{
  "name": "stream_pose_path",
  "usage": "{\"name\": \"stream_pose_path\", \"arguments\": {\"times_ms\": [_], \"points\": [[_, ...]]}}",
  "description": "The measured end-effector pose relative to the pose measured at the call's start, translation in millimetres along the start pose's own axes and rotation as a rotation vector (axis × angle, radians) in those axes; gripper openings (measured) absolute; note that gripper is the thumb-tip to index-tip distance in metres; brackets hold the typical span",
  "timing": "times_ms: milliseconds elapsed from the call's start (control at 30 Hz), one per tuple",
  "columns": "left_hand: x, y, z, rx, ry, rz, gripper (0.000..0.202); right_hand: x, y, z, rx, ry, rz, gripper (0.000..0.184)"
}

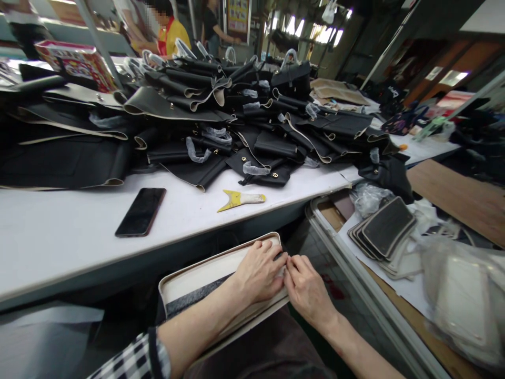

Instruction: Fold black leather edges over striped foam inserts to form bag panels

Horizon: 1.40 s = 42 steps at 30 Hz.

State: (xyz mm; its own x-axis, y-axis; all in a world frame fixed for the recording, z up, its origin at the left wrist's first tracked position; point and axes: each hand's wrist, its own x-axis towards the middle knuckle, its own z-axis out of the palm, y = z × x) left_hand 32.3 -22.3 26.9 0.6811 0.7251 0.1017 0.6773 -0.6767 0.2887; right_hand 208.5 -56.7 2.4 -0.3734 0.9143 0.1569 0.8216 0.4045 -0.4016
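Note:
On my lap lies an unfinished bag body (209,271), an open box shape with a pale inside, a light rim and a dark strip along it. My left hand (258,271) presses into its right end, fingers bent over the material and closed on it. My right hand (307,289) pinches the outer edge of that same end, its thumb and fingertips close to the left fingertips. What lies between the fingertips is hidden. Beyond the bag body, a yellow tool with a forked end and a whitish handle (240,199) rests on the white table.
Black bag pieces (189,105) with wrapped handles are heaped on the white table (47,231). A phone (141,212) lies near its front edge. At right, a lower bench holds stacked dark panels (389,226) and plastic-wrapped pieces (465,300). A person in yellow (176,36) stands behind.

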Motion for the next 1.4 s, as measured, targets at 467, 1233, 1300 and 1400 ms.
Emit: {"name": "stream_pose_path", "arguments": {"times_ms": [467,1233,1300,1400], "points": [[-5.7,-6.0,1.4,-0.081,0.090,-0.009,0.033,60.9,59.7,-16.1,1.003,-0.575,0.554,0.049],[-62.3,-7.6,1.2,0.052,0.062,-0.393,0.024,73.8,64.7,-19.0,1.023,-0.709,0.660,0.042],[-54.8,-6.9,4.5,0.109,0.052,-0.390,0.022,67.5,69.6,-11.9,1.120,-0.653,0.642,0.041],[-44.3,-6.4,2.5,0.176,0.042,-0.375,0.014,68.2,73.0,10.8,1.195,-0.560,0.644,0.043]]}}
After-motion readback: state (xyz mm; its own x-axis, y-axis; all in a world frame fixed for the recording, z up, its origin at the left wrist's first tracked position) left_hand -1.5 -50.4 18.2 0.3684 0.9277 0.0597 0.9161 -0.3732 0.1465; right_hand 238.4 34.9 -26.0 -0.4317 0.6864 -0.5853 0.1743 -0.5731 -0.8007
